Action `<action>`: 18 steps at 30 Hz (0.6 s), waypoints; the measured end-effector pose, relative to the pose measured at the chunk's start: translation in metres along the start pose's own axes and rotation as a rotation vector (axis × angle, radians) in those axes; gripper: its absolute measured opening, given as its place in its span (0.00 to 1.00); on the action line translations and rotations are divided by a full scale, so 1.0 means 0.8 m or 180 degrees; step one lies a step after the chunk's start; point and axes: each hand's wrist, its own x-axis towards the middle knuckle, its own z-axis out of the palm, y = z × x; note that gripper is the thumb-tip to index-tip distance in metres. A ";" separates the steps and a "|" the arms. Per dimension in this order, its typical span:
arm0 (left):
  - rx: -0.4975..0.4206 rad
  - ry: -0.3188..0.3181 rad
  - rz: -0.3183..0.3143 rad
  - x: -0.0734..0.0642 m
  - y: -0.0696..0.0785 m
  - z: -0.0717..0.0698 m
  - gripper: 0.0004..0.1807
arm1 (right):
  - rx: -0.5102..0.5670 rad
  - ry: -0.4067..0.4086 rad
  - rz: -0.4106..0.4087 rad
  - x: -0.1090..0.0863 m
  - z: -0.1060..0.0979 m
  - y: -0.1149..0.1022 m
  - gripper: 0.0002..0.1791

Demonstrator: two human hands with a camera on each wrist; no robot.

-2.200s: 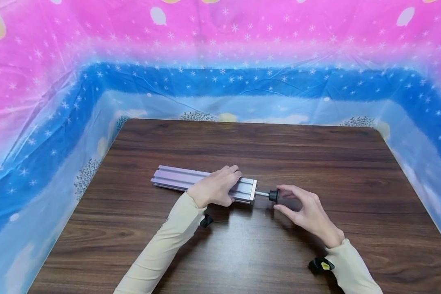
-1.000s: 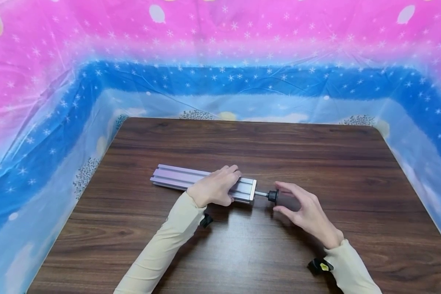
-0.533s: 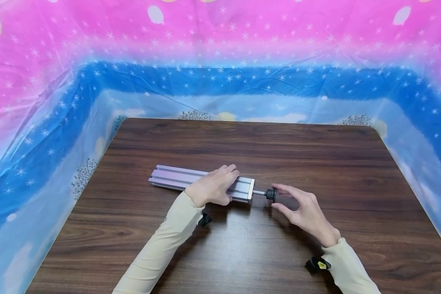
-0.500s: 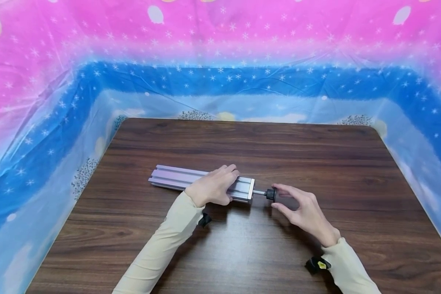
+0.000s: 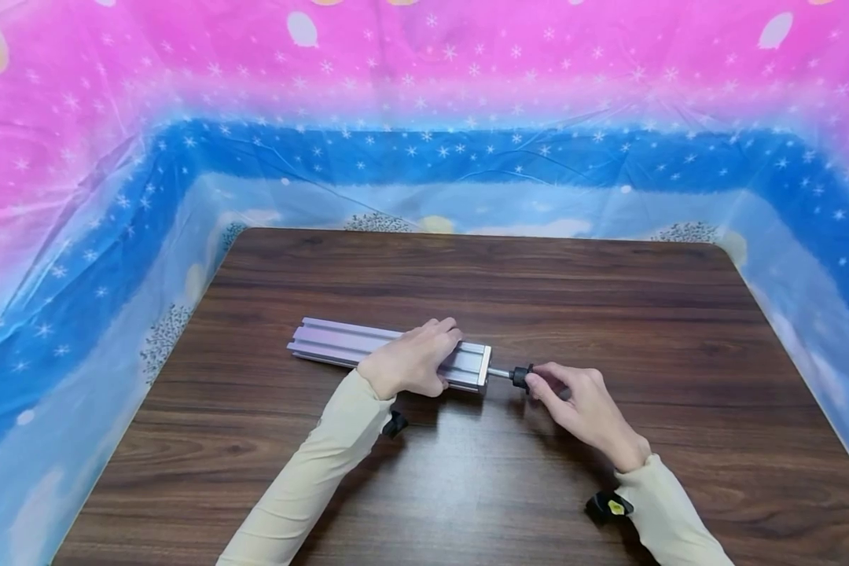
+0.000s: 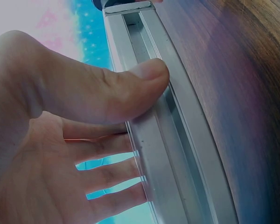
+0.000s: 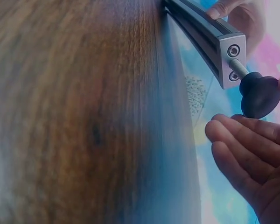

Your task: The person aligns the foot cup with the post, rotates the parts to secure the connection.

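A silver aluminium profile (image 5: 339, 339) with long slots lies on the wooden table (image 5: 467, 291). My left hand (image 5: 412, 360) grips it near its right end, thumb over the near side, fingers against the far side. From the metal end plate (image 7: 227, 65), which has two socket-head screws, a threaded rod (image 5: 500, 373) sticks out. On that rod sits a black levelling foot (image 7: 260, 97) with a flared round base. My right hand (image 5: 587, 405) pinches the foot's rim between thumb and index finger; the other fingers extend below it in the right wrist view.
A printed cloth (image 5: 424, 157) in pink and blue surrounds the table at the back and sides. Black wrist mounts (image 5: 601, 507) sit at both cuffs, close above the tabletop.
The right thumb and fingers, earlier spread wide around the foot, have drawn together on its rim. The left hand and the profile have stayed in place.
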 end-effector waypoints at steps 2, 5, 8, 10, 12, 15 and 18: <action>-0.0008 -0.0007 0.0000 0.000 0.000 0.001 0.31 | -0.0008 -0.0032 0.0076 0.001 0.001 -0.001 0.10; -0.0029 -0.0021 -0.0016 -0.001 0.000 0.001 0.31 | -0.0034 -0.0081 0.0145 0.003 0.002 -0.001 0.14; -0.0037 -0.0032 -0.0023 -0.001 0.000 0.001 0.32 | -0.0104 -0.0113 0.0165 0.002 0.001 -0.001 0.13; -0.0039 -0.0029 -0.0024 0.000 0.000 0.001 0.32 | -0.0114 -0.0119 0.0113 0.000 -0.002 -0.001 0.11; -0.0040 -0.0029 -0.0031 0.000 0.000 0.000 0.32 | -0.0095 -0.0090 -0.0032 -0.002 -0.005 0.000 0.19; -0.0051 -0.0033 -0.0052 0.001 0.000 -0.002 0.32 | -0.0052 0.0007 -0.0348 -0.003 -0.006 0.001 0.36; -0.0053 -0.0035 -0.0047 0.002 0.001 -0.002 0.32 | -0.0036 0.0162 -0.0620 -0.002 -0.006 0.002 0.36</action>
